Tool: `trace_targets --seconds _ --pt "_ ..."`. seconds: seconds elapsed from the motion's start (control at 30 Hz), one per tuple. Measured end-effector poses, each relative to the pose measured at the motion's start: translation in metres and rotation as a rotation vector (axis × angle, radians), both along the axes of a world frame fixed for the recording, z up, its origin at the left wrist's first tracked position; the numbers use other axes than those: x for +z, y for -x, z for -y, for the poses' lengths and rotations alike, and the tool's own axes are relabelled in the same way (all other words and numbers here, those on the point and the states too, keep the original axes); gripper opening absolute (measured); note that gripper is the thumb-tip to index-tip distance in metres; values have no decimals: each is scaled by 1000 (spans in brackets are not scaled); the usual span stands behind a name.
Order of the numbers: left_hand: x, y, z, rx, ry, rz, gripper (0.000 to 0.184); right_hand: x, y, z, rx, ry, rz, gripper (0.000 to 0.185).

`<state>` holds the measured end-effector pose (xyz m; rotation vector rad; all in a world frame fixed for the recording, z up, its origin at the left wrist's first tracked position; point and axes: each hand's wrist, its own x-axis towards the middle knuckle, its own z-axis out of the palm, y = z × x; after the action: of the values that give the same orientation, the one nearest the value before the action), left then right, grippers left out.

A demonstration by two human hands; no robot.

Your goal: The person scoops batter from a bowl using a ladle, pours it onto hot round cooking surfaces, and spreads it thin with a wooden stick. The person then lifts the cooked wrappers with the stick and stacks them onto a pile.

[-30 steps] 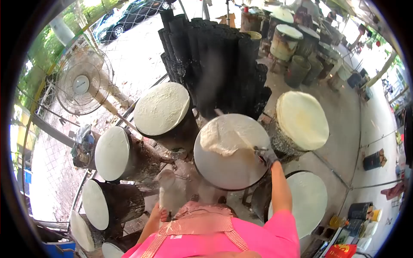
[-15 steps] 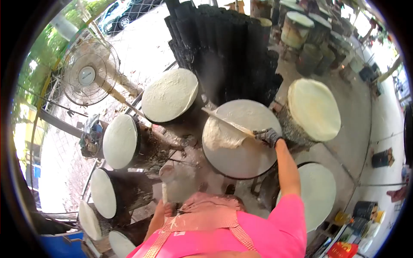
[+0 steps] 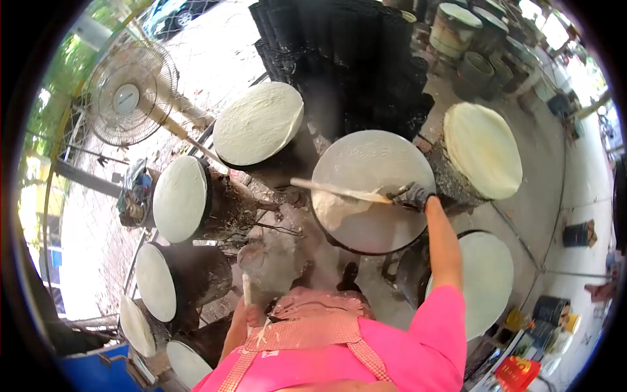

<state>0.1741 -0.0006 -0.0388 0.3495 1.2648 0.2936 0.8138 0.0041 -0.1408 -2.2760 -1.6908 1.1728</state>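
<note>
My right hand (image 3: 413,196), in a dark glove, is closed round the handle of a long flat wooden spreader (image 3: 339,192). The blade lies across a round griddle (image 3: 379,153) in front of me, its far end past the left rim. Pale batter (image 3: 339,214) shows as a wet patch at the griddle's lower left, partly behind the blade. Low by my apron, my left hand (image 3: 253,316) grips the pale handle of a ladle (image 3: 246,287). The ladle's round bowl points away from me, over the floor.
Several round tops coated with pale batter stand around me, including one at back left (image 3: 258,124), one at right (image 3: 483,150) and one at near right (image 3: 483,281). Black cylinders (image 3: 333,65) are stacked behind the griddle. A fan (image 3: 127,98) stands at far left.
The spreader has swept left and nearer to me across the griddle, and the thick batter patch looks smaller. My left hand still holds the ladle low. The whole view has shifted slightly.
</note>
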Motion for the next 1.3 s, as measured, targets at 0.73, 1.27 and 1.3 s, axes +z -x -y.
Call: trace_targets --seconds 0.73,1.27,1.3 --pt "19 151 -69 -285 -12 319 52 34 386 141 -977 -379 365 25" --pt "27 149 -18 -61 205 983 21 26 317 150 -1207 -513 340 32" --pt "5 151 -23 -79 286 1012 12 67 343 128 -1175 -540 311 31"
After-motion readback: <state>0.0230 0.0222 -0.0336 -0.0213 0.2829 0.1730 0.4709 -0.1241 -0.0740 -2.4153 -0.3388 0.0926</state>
